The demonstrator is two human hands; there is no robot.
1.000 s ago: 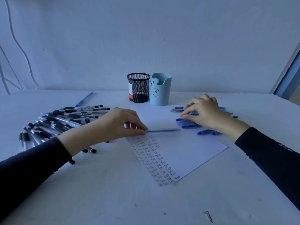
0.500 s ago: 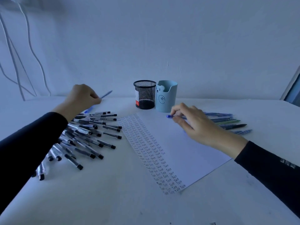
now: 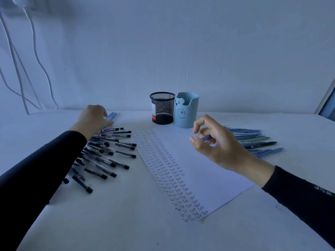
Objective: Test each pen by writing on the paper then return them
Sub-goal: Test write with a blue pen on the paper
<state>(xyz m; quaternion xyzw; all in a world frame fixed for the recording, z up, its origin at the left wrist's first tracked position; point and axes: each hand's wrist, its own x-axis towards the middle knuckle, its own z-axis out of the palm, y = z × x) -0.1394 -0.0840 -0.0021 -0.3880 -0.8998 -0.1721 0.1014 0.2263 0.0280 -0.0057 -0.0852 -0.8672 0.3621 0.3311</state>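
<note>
A white paper [image 3: 203, 171] lies in the middle of the table, its left strip filled with rows of the handwritten word "Test". My right hand [image 3: 215, 145] hovers over the paper's far part and pinches a blue pen [image 3: 206, 138] between thumb and fingers. My left hand [image 3: 94, 118] reaches to the far left, its fingers closed over a blue pen [image 3: 111, 115] that lies beside a second blue one on the table. A fanned pile of several black-capped pens [image 3: 108, 153] lies under my left forearm. Several blue, green and black pens [image 3: 253, 139] lie in a row right of the paper.
A black mesh cup [image 3: 162, 107] and a light-blue bear-faced cup [image 3: 187, 111] stand side by side behind the paper, against the wall. White cables [image 3: 36, 60] hang down the wall at the left. The white table [image 3: 117, 227] extends toward me.
My left hand carried a blue pen from the paper to the far left and lowered it beside another. My right hand picked a blue pen from the right row and lifted it.
</note>
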